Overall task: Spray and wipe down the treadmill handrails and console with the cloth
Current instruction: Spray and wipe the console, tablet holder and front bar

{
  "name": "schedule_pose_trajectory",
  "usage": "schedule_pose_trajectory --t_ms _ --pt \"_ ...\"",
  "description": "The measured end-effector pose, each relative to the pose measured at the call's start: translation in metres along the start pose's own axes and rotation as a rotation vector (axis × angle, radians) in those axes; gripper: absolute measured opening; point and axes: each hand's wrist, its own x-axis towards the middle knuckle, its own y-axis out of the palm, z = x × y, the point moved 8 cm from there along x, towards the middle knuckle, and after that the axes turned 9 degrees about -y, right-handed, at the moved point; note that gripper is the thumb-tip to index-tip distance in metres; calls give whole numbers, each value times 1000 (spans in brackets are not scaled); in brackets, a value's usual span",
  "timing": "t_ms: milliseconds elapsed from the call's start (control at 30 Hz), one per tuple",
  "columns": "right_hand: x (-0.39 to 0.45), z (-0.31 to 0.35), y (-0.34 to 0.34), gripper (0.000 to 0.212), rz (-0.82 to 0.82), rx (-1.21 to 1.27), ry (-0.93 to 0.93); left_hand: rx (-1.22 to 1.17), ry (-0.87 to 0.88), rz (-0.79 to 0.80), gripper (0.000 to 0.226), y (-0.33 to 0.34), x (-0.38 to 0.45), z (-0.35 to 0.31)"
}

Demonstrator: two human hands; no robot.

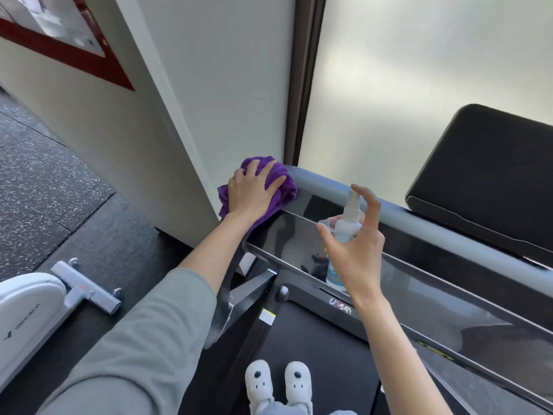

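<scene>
Under right hand (354, 250), spray bottle (344, 232) half hidden.

1 head view, looking steeply down, close over treadmill console (374, 265)

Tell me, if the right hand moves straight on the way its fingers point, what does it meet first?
Probably the grey handrail just beyond the right hand, which holds the spray bottle; depth is unclear.

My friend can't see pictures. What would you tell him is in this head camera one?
A person's left hand presses a purple cloth onto the corner of a treadmill's grey handrail. Their right hand holds a small spray bottle above the shiny black console. White shoes stand on the belt below.
</scene>
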Motion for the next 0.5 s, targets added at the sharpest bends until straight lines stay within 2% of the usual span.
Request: schedule_pose_trajectory --t_ms 67,233,500 --pt "-4 -3 -4 74 -13 11 18 -44 -5 27 57 -3 -13 9" --pt "-5 -14 -17 73 -53 18 54 83 -8 -52 56 -1 -42 18" --pt "-1 -27 -32 74 -95 23 76 111 23 -27 49 20 7 -66"
